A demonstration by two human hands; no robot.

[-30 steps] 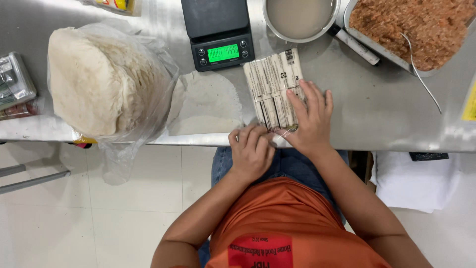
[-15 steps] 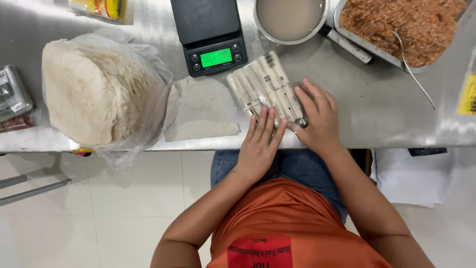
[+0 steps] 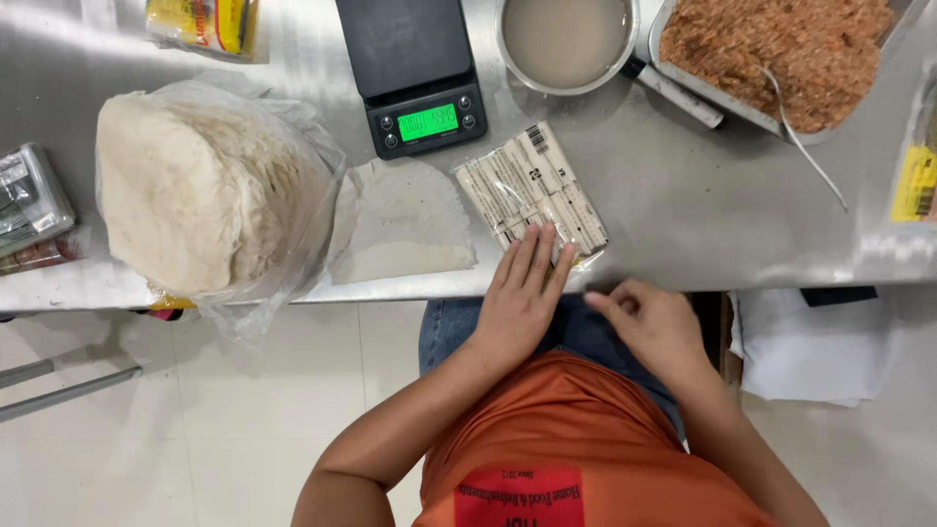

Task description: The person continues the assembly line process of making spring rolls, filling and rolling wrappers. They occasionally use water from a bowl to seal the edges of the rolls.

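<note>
1. The pack (image 3: pixel 532 190) is a flat, clear-wrapped packet of pale strips with a printed label. It lies slanted on the steel table (image 3: pixel 683 224) near the front edge, just below the scale (image 3: pixel 415 73) and right of a thin dough sheet (image 3: pixel 395 220).

2. The left hand (image 3: pixel 522 293) lies flat and open, palm down. Its fingers (image 3: pixel 537 254) press on the near end of the pack; nothing is clasped.

3. The right hand (image 3: pixel 654 327) is loosely curled at the table edge, just right of the pack's near corner and apart from it. It seems to hold nothing, though the fingertips are a little blurred.

4. Handling, as I judge it: the pack looks light and fairly stiff as a block, but the film is probably slippery on steel. It would slide more easily than it would lift from a flat press.

5. The best hold is likely across the short sides, thumb on one long edge and fingers on the other. The loose film at the near corner is another place to pinch.

6. Around it: a big dough lump (image 3: pixel 205 190) in a plastic bag at left, a bowl (image 3: pixel 566 44) of cloudy liquid, and a tray (image 3: pixel 781 59) of minced filling with a spoon in it at upper right.
</note>
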